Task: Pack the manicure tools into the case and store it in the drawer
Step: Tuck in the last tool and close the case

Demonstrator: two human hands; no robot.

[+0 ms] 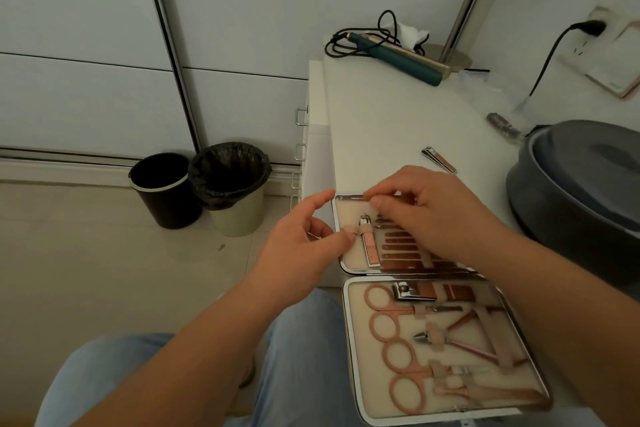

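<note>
An open manicure case [355, 350] lies on the white table's near left corner, both halves lined in beige and holding rose-gold tools under elastic straps. Scissors [391, 333] sit in the near half. My left hand [304, 246] pinches the elastic strap at the far half's left edge, beside a small clipper [367, 239]. Hovering over the far half, my right hand [426, 211] pinches a thin metal tool near the top rim. One loose nail clipper [439, 159] lies on the table beyond the case.
White drawer fronts with metal handles [302, 116] run down the table's left side. A grey lidded tub [581, 184] stands at the right. A hair straightener [394, 57], cable and mirror stand sit at the back. Two bins [207, 187] stand on the floor.
</note>
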